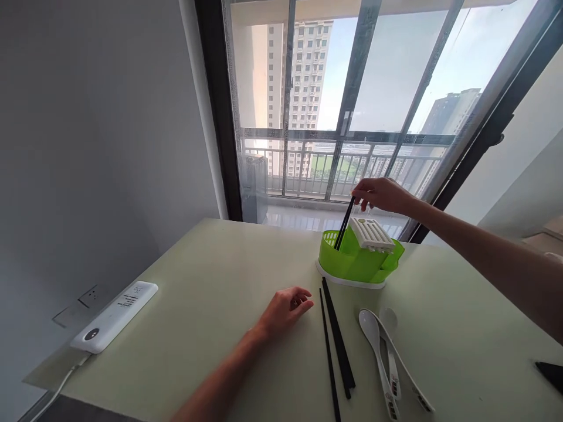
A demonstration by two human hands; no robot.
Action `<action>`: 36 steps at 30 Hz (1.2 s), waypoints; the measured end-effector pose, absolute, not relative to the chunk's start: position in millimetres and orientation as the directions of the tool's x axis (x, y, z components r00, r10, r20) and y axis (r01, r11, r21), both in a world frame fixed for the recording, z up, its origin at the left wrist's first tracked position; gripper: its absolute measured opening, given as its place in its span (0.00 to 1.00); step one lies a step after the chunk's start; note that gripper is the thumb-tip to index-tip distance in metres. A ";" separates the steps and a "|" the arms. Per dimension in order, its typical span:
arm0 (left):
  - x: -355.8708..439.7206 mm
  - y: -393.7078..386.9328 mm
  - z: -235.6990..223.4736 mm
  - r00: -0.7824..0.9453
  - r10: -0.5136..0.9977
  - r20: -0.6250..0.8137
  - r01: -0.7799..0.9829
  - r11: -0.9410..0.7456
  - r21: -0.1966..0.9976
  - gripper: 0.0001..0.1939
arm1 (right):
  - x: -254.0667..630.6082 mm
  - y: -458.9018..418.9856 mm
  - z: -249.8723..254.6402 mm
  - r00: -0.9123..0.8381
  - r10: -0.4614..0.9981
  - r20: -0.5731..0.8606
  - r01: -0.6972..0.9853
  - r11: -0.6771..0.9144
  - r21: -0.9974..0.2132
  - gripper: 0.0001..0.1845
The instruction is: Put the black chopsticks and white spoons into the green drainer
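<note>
My right hand pinches the top ends of black chopsticks, which slant down with their lower ends inside the left compartment of a green utensil holder. The holder has a white slotted top piece and a white base. My left hand rests on the table, empty, with its fingers loosely bent and the thumb apart from them. Just to its right lie several more black chopsticks. Beside those, white spoons overlap one another, their handles toward me.
The pale table meets a grey wall on the left. A white power strip with a cable lies along that side. A dark object sits at the right edge. Behind the table is a glass sliding door.
</note>
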State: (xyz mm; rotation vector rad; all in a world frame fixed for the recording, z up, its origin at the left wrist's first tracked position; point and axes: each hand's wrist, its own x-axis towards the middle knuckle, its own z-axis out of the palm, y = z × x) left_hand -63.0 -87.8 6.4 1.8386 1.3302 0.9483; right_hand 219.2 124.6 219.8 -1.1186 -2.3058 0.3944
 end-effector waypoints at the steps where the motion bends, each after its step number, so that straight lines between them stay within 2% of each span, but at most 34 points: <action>1: -63.2 -87.8 6.3 0.218 0.962 0.166 0.475 -0.253 0.842 0.19 | 220.1 129.7 216.6 -0.524 0.789 0.320 0.617 0.611 -0.496 0.22; 7: -63.8 -88.3 8.5 0.213 0.967 0.139 0.500 -0.230 0.835 0.20 | 224.5 150.6 200.8 -0.570 0.783 0.249 0.575 0.596 -0.560 0.26; 13: -62.7 -87.4 12.4 0.217 0.965 0.145 0.502 -0.238 0.832 0.17 | 227.3 152.4 193.9 -0.532 0.793 0.297 0.646 0.607 -0.463 0.26; 15: -62.2 -87.2 13.3 0.220 0.965 0.145 0.495 -0.238 0.836 0.17 | 227.7 147.0 196.1 -0.475 0.802 0.363 0.716 0.592 -0.370 0.22; 18: -61.3 -87.5 14.6 0.218 0.964 0.153 0.487 -0.243 0.839 0.17 | 224.7 128.8 203.4 -0.403 0.747 0.529 0.830 0.541 -0.132 0.19; 21: -60.5 -88.2 14.9 0.218 0.962 0.164 0.493 -0.253 0.832 0.17 | 214.8 98.1 208.3 -0.498 0.668 0.553 0.831 0.550 0.085 0.17; 25: -60.5 -87.9 13.7 0.207 0.961 0.184 0.485 -0.264 0.834 0.18 | 195.6 48.5 196.6 -0.755 0.540 0.372 0.651 0.682 0.334 0.18; 28: -61.2 -88.1 14.7 0.201 0.960 0.197 0.483 -0.272 0.832 0.19 | 183.9 13.3 176.0 -0.897 0.398 0.193 0.442 0.806 0.395 0.18; 31: -62.5 -89.3 17.5 0.196 0.958 0.209 0.486 -0.280 0.828 0.19 | 176.6 -17.5 153.1 -0.967 0.253 0.026 0.243 0.891 0.382 0.17; 33: -63.3 -90.1 18.4 0.192 0.958 0.212 0.492 -0.280 0.824 0.20 | 173.5 -34.6 139.1 -0.976 0.214 -0.041 0.188 0.925 0.331 0.16; 36: -63.8 -90.2 16.9 0.185 0.959 0.212 0.504 -0.278 0.818 0.20 | 169.7 -53.3 121.4 -0.929 0.328 -0.171 0.283 0.928 0.241 0.14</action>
